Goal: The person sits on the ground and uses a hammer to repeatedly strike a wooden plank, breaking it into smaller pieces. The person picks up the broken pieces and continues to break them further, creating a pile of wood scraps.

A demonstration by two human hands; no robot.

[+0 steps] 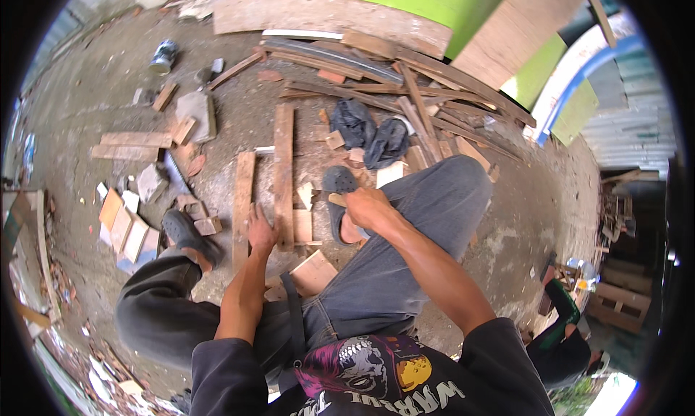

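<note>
I sit low with my knees spread over several wooden pieces. My left hand (261,230) rests against the right edge of a short plank (243,191), its fingers stretched forward and not wrapped round it. A longer plank (284,170) lies just to the right, roughly parallel. My right hand (366,207) is closed round a tool with a pale wooden handle (337,199), near my right shoe. A thin dark part points left from the handle; its exact kind is too small to tell. Below the longer plank lie light wood offcuts (302,220), and a pale board (313,272) sits between my legs.
A handsaw (176,173) lies left, near stacked wood pieces (130,231). Ahead are a heap of long timber strips (362,83), black plastic (387,142) and a concrete slab (197,116). A can (164,57) lies far left. Another person (561,343) is at the lower right.
</note>
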